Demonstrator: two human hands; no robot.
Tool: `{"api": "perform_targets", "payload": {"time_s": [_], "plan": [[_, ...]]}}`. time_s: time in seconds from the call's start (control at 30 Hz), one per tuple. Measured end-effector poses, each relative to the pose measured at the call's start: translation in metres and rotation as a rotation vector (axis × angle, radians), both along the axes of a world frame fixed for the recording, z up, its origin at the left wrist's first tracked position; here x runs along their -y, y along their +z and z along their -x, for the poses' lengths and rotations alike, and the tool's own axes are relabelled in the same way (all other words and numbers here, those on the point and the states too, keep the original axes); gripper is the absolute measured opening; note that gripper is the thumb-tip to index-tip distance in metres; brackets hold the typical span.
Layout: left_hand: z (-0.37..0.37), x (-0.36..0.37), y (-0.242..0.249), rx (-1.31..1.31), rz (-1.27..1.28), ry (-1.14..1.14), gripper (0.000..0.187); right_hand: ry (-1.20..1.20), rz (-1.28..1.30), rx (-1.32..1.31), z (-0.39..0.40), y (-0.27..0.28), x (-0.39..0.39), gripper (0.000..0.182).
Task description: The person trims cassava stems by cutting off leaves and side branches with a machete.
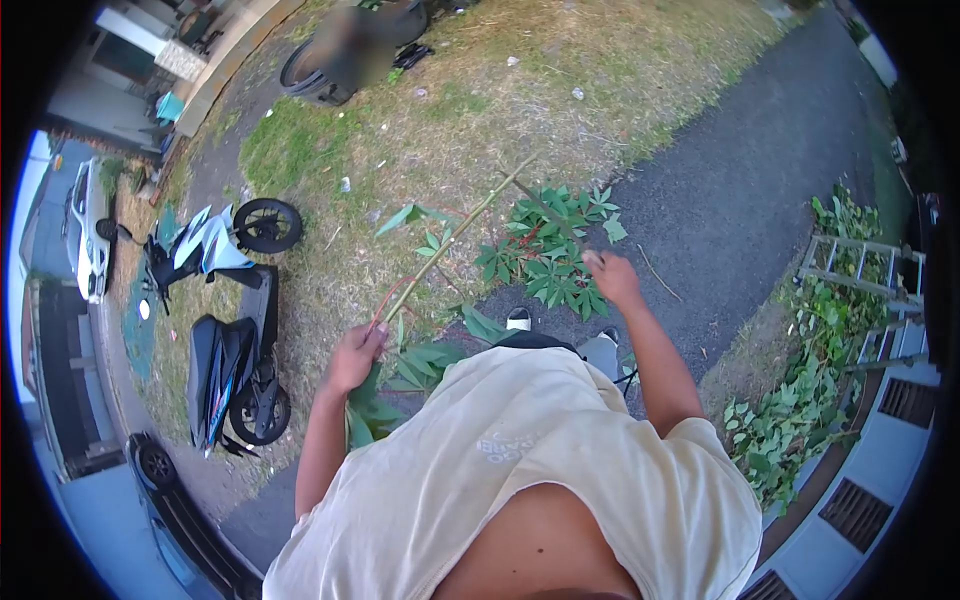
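My left hand (358, 357) is closed around the lower end of a long green stem (450, 243), which slants up to the right and carries large leaves and reddish stalks. Closed on the handle of a dark, long tool (550, 212) is my right hand (612, 277); it looks like a blade, and its far end meets the stem near the top. Beneath the tool, cut leafy greens (550, 250) lie on the ground by my feet.
On the left stands a scooter (235, 350), with a white car (88, 230) beyond it. A ladder (865, 270) and leafy vines (790, 430) are on the right. Black tubs (318, 85) stand on the grass ahead. An asphalt path (750, 180) runs up the right.
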State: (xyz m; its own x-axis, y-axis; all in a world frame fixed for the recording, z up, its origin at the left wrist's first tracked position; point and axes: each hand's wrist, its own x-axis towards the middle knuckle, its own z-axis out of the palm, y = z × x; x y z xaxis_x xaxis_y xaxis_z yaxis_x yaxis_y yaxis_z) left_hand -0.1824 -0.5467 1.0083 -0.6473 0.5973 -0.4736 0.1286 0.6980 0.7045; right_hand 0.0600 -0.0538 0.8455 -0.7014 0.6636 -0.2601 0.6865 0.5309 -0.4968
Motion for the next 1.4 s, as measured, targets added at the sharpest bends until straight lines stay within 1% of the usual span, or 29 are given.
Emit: {"api": "perform_targets", "payload": {"time_s": [0.03,0.07,0.1,0.13,0.2,0.23,0.3,0.33,0.37,0.4,0.43,0.5,0.53,0.6,0.63,0.7,0.73,0.8,0.83,0.9,0.93,1.0,1.13,1.2,1.23,1.3,1.33,1.37,1.4], "plan": [[-0.004,-0.007,0.013,-0.001,0.001,0.038,0.037,-0.046,0.006,0.039,-0.014,-0.026,-0.007,0.067],[-0.012,-0.028,0.035,-0.186,0.11,-0.049,0.036,-0.185,0.164,0.039,-0.034,-0.064,-0.018,0.065],[-0.016,-0.044,0.045,-0.367,0.215,-0.14,0.036,-0.332,0.315,0.044,-0.05,-0.087,-0.027,0.064],[-0.015,-0.05,0.043,-0.359,0.208,-0.118,0.036,-0.312,0.302,0.052,-0.056,-0.076,-0.026,0.064],[-0.014,-0.059,0.036,-0.496,0.242,-0.261,0.031,-0.625,0.428,-0.041,-0.07,-0.032,-0.019,0.059],[-0.012,-0.063,0.031,-0.482,0.238,-0.254,0.031,-0.621,0.42,-0.027,-0.069,-0.005,-0.011,0.059],[-0.002,-0.075,0.019,-0.62,0.294,-0.427,0.031,-0.257,-0.081,-0.258,-0.059,0.055,0.018,0.053],[0.001,-0.082,0.015,-0.61,0.29,-0.431,0.031,-0.259,-0.083,-0.247,-0.051,0.092,0.03,0.053],[0.004,-0.089,0.01,-0.674,0.313,-0.505,0.03,-0.062,-0.028,-0.086,-0.04,0.13,0.041,0.054],[0.006,-0.093,0.007,-0.741,0.336,-0.581,0.029,0.132,0.03,0.073,-0.033,0.147,0.048,0.055],[0.012,-0.096,0.005,-0.734,0.334,-0.59,0.029,0.124,0.035,0.081,-0.027,0.145,0.053,0.055],[0.024,-0.103,0.006,-0.774,0.341,-0.696,0.026,0.29,-0.101,0.167,-0.023,0.139,0.055,0.051],[0.031,-0.104,0.008,-0.779,0.332,-0.696,0.026,0.285,-0.11,0.167,-0.027,0.129,0.048,0.051],[0.044,-0.1,0.015,-0.798,0.393,-0.801,0.023,0.109,-0.187,0.178,-0.033,0.105,0.031,0.051],[0.046,-0.102,0.017,-0.794,0.399,-0.788,0.023,0.123,-0.188,0.176,-0.029,0.114,0.03,0.051],[0.053,-0.105,0.024,-0.842,0.439,-0.926,0.02,0.15,-0.072,0.131,-0.017,0.152,0.042,0.052],[0.055,-0.109,0.029,-0.834,0.448,-0.937,0.02,0.147,-0.057,0.133,-0.009,0.169,0.053,0.052],[0.055,-0.125,0.035,-0.804,0.469,-1.0,0.019,0.335,0.183,0.113,0.01,0.195,0.063,0.054],[0.054,-0.131,0.037,-0.806,0.466,-1.013,0.019,0.322,0.187,0.113,0.014,0.19,0.059,0.054],[0.056,-0.136,0.041,-0.824,0.463,-1.069,0.018,0.505,0.227,0.173,0.024,0.173,0.054,0.056],[0.057,-0.135,0.042,-0.827,0.471,-1.077,0.018,0.5,0.234,0.163,0.024,0.163,0.052,0.056],[0.058,-0.132,0.038,-0.85,0.436,-1.143,0.017,0.366,0.089,0.22,0.02,0.146,0.038,0.059],[0.057,-0.133,0.033,-0.838,0.458,-1.144,0.017,0.248,0.14,0.211,0.013,0.174,0.026,0.062],[0.054,-0.143,0.033,-0.824,0.456,-1.091,0.016,0.244,0.395,0.122,0.017,0.197,0.042,0.064],[0.051,-0.147,0.032,-0.818,0.457,-1.11,0.016,0.23,0.408,0.123,0.017,0.194,0.05,0.064],[0.045,-0.152,0.029,-0.888,0.414,-1.079,0.015,0.37,0.442,0.217,0.016,0.183,0.059,0.065],[0.044,-0.153,0.031,-0.886,0.412,-1.093,0.015,0.359,0.449,0.217,0.011,0.162,0.056,0.065],[0.044,-0.155,0.033,-0.897,0.422,-1.112,0.015,0.373,0.347,0.257,0.002,0.129,0.049,0.065],[0.043,-0.157,0.034,-0.907,0.432,-1.127,0.014,0.389,0.244,0.298,-0.005,0.111,0.045,0.065]]}}
